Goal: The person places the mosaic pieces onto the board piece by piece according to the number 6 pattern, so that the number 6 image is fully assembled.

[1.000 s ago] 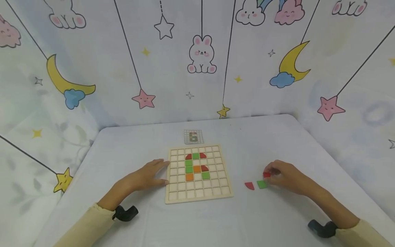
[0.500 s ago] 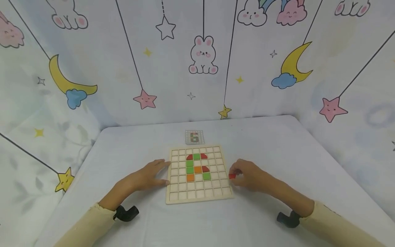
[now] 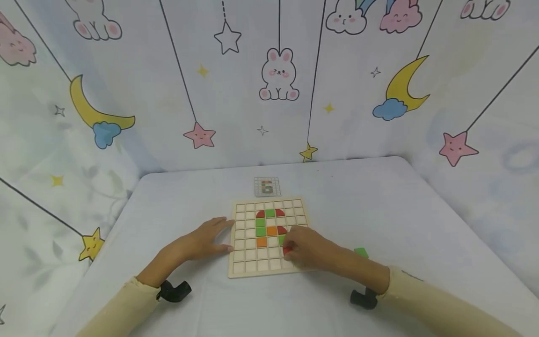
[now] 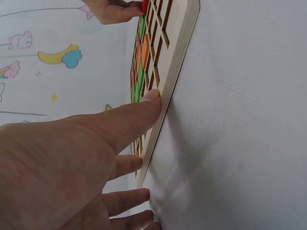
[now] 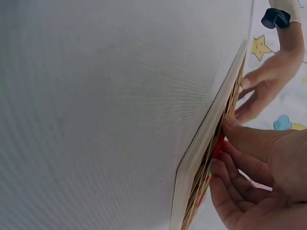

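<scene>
In the head view, a wooden grid board (image 3: 250, 267) lies on the table with red, green and orange tiles in several cells. My right hand (image 3: 309, 248) is over its right part and pinches a red tile (image 3: 287, 251) between thumb and fingers, low over the cells below a green tile. The right wrist view shows that red tile (image 5: 218, 145) close to the board's surface, its shape partly hidden by the fingers. At the board's left edge rests my left hand (image 3: 206, 241), fingers spread; its thumb (image 4: 152, 98) touches the rim in the left wrist view.
A small clear gridded card (image 3: 267, 186) with a coloured figure 6 lies behind the board. One loose green tile (image 3: 361, 252) shows on the table just behind my right forearm. A patterned cloth backdrop (image 3: 236, 93) stands behind the table.
My right hand has carried the red tile leftward from the loose tiles at the right to over the board. The forearm now hides the loose red quarter-round tile. My left hand stays at the edge.
</scene>
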Motion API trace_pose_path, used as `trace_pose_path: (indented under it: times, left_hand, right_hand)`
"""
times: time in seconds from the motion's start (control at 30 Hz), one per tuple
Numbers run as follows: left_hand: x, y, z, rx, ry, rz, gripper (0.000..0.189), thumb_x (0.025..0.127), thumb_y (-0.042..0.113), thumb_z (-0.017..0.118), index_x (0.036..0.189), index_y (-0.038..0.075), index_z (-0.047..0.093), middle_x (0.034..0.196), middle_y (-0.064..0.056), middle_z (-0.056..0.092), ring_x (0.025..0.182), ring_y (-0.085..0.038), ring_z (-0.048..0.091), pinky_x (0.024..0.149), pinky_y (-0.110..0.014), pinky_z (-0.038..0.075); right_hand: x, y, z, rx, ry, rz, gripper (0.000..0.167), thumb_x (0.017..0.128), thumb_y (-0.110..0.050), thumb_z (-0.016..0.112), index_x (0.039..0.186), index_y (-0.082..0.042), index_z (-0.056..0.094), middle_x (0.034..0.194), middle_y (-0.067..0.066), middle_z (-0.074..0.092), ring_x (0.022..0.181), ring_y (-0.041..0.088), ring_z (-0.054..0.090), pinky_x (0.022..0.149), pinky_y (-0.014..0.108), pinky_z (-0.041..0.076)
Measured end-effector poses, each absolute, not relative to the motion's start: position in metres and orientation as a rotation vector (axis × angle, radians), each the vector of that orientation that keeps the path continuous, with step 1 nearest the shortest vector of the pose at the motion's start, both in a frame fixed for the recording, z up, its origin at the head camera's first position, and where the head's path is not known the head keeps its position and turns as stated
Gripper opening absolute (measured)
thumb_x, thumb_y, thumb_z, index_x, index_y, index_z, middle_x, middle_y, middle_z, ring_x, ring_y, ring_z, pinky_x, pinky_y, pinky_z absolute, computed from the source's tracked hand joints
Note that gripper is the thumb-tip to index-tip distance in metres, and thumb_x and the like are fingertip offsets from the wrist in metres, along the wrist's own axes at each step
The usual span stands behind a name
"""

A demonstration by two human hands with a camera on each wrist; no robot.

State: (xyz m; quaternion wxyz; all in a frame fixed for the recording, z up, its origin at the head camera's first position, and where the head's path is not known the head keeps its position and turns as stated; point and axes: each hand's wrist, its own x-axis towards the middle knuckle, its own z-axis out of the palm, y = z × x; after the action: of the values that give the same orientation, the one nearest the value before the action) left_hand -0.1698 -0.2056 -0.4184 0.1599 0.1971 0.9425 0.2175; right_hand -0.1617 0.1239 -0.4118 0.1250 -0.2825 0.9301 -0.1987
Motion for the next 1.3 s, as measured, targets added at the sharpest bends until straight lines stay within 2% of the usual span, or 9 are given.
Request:
trace_pose_path:
  times: [0.37, 0.67, 0.97, 1.13, 1.3]
  left_hand:
    - [-0.168, -0.201, -0.413, 0.535, 2.686, 0.602, 0.079, 0.1, 0.043, 0.073, 0.163, 0.008, 0.039, 0.167, -0.03, 0.03, 0.154, -0.051, 0.029, 0.121, -0.068, 0.031]
    - [-0.168, -0.202, -0.414, 0.522, 2.689, 0.593, 0.081, 0.1, 0.044, 0.073, 0.163, 0.009, 0.038, 0.168, -0.029, 0.03, 0.155, -0.05, 0.028, 0.122, -0.067, 0.031]
    - [-0.169, -0.203, -0.414, 0.531, 2.686, 0.592, 0.081, 0.1, 0.044, 0.073, 0.163, 0.008, 0.037, 0.168, -0.03, 0.029, 0.155, -0.051, 0.028, 0.122, -0.067, 0.03]
    - [-0.169, -0.203, -0.415, 0.527, 2.68, 0.598, 0.081, 0.1, 0.044, 0.072, 0.163, 0.008, 0.037, 0.168, -0.03, 0.029, 0.155, -0.051, 0.027, 0.123, -0.067, 0.03]
    - [-0.17, -0.203, -0.416, 0.529, 2.68, 0.604, 0.08, 0.1, 0.044, 0.072, 0.163, 0.008, 0.037, 0.168, -0.03, 0.029, 0.155, -0.051, 0.027, 0.123, -0.067, 0.029]
  right_hand:
    - [-0.159, 0.118, -0.412, -0.707, 2.707, -0.694, 0.017, 0.09, -0.015, 0.086, 0.105, -0.016, 0.078, 0.092, -0.011, 0.062, 0.094, 0.014, 0.056, 0.089, 0.032, 0.055]
    - [-0.16, 0.12, -0.415, -0.739, 2.662, -0.81, 0.012, 0.091, -0.01, 0.084, 0.092, -0.019, 0.076, 0.089, -0.011, 0.064, 0.09, 0.012, 0.058, 0.083, 0.027, 0.055]
    - [-0.162, 0.116, -0.415, -0.784, 2.695, -0.746, 0.008, 0.093, -0.008, 0.08, 0.099, -0.014, 0.08, 0.093, -0.01, 0.063, 0.091, 0.011, 0.057, 0.083, 0.027, 0.055]
    - [-0.166, 0.123, -0.418, -0.752, 2.689, -0.787, 0.009, 0.094, -0.013, 0.081, 0.099, -0.02, 0.081, 0.095, -0.014, 0.066, 0.094, 0.01, 0.059, 0.087, 0.03, 0.056]
    - [-0.169, 0.148, -0.416, -0.59, 2.695, -0.9, 0.011, 0.096, -0.019, 0.079, 0.105, -0.026, 0.079, 0.1, -0.015, 0.068, 0.099, 0.011, 0.061, 0.093, 0.034, 0.057]
